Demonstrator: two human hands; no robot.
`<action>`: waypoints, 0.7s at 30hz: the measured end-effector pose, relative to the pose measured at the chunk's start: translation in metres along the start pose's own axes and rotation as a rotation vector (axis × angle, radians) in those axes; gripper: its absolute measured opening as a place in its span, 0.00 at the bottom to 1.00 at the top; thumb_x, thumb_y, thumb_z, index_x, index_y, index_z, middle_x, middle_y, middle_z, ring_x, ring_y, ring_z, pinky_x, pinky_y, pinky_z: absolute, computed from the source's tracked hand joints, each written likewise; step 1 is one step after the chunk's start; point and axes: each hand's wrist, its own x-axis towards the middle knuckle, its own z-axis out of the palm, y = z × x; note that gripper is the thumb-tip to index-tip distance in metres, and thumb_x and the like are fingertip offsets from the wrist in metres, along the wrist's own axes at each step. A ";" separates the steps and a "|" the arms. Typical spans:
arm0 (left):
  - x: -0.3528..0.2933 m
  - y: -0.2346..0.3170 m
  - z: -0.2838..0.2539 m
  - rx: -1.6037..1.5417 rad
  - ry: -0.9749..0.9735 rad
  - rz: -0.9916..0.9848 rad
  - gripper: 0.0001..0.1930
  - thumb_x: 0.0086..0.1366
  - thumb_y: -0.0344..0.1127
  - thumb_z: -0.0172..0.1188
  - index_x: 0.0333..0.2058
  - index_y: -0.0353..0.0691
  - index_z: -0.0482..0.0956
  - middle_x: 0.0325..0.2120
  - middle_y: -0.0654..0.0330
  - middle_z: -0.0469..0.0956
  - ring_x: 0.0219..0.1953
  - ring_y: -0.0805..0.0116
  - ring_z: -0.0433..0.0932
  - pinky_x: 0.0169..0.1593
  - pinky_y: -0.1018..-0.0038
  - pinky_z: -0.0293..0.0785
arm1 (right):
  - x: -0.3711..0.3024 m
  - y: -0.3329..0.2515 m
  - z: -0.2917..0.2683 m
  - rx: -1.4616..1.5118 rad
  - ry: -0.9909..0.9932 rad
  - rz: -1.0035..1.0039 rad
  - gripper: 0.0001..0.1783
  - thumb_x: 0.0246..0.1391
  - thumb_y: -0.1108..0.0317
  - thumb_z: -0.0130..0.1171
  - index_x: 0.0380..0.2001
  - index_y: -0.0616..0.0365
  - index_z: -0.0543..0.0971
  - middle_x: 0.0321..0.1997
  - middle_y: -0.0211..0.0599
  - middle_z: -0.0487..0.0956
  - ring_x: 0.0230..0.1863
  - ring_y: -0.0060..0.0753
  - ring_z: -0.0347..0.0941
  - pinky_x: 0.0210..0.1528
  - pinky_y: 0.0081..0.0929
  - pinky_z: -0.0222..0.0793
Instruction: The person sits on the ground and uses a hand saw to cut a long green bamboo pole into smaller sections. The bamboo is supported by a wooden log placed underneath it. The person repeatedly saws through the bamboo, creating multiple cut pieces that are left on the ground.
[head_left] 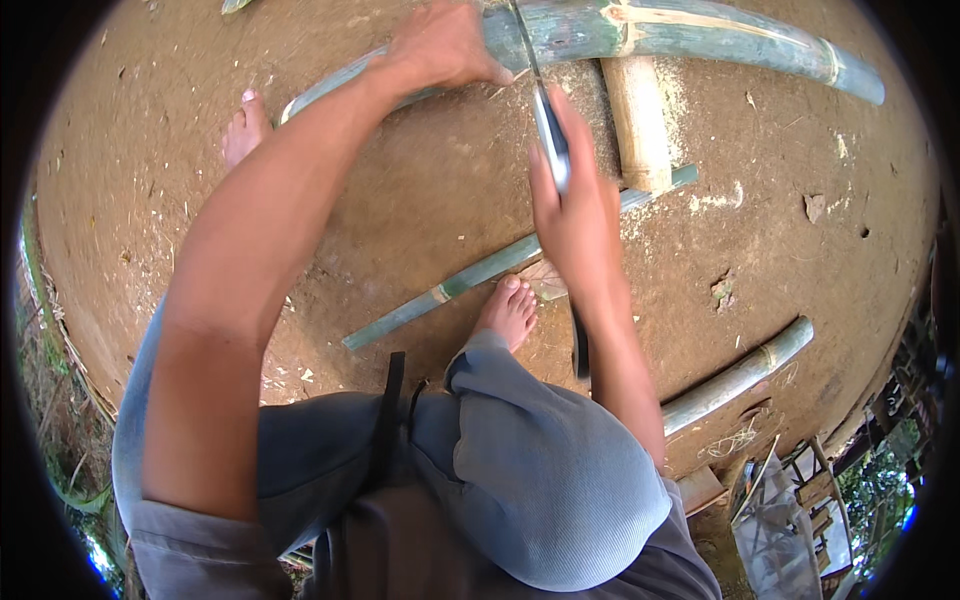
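Two bare hands are at a thick bamboo pole, which lies across the top of the view above a bare earth floor. The pole is round and hard-skinned, blue-green with chalky mottling; at one of its ringed nodes a pale, pointed scar shows raw fibre. Its long axis runs from left to right across the person's front, bowed in the wide lens, with the right end dipping toward the edge.

The right hand is closed around the smooth handle of a saw, thumb and a finger lying along its sides. The thin, dark metal blade points away from the person, leaning slightly left, and crosses the pole. The left hand rests on the pole just left of the blade; its fingers are partly hidden, so I cannot tell how tightly they close.

Beneath the pole, a straw-coloured bamboo length points toward the person, its near end meeting a narrow green bamboo strip that slants up to the right. Powdery sawdust is scattered beside it. Lower right lies a greyish, cylindrical bamboo piece, also slanting up to the right. Crumpled dry leaves dot the packed brown soil.
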 end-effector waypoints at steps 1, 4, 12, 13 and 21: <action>0.004 -0.008 -0.005 -0.023 -0.015 0.002 0.32 0.43 0.50 0.76 0.41 0.29 0.84 0.34 0.40 0.84 0.39 0.48 0.85 0.46 0.56 0.79 | -0.038 0.008 -0.005 -0.013 0.024 -0.042 0.34 0.65 0.69 0.57 0.72 0.43 0.61 0.56 0.60 0.79 0.44 0.55 0.84 0.44 0.47 0.84; 0.009 -0.012 -0.012 -0.111 -0.057 -0.021 0.30 0.43 0.50 0.77 0.38 0.29 0.85 0.34 0.38 0.84 0.39 0.46 0.85 0.45 0.56 0.80 | -0.104 0.025 -0.022 -0.073 0.040 -0.068 0.35 0.63 0.72 0.59 0.71 0.53 0.62 0.63 0.55 0.76 0.48 0.50 0.84 0.49 0.40 0.84; -0.006 -0.008 0.000 -0.110 0.025 -0.044 0.29 0.42 0.48 0.79 0.33 0.25 0.85 0.34 0.35 0.83 0.41 0.42 0.85 0.44 0.55 0.81 | 0.011 -0.021 -0.010 0.080 -0.157 0.243 0.29 0.66 0.69 0.56 0.69 0.44 0.66 0.59 0.63 0.76 0.49 0.57 0.82 0.47 0.47 0.82; -0.004 -0.006 0.000 -0.098 0.014 -0.029 0.28 0.42 0.47 0.78 0.34 0.25 0.85 0.34 0.35 0.83 0.41 0.41 0.85 0.44 0.55 0.81 | -0.030 -0.009 -0.013 0.108 -0.023 0.099 0.30 0.66 0.69 0.56 0.69 0.44 0.66 0.60 0.61 0.76 0.51 0.56 0.82 0.50 0.47 0.81; 0.002 0.001 0.009 -0.084 0.179 0.001 0.26 0.42 0.45 0.77 0.35 0.27 0.84 0.33 0.34 0.83 0.41 0.40 0.85 0.46 0.53 0.81 | 0.009 0.001 0.004 0.052 0.003 0.121 0.30 0.67 0.67 0.55 0.70 0.42 0.65 0.56 0.56 0.80 0.44 0.58 0.84 0.48 0.44 0.84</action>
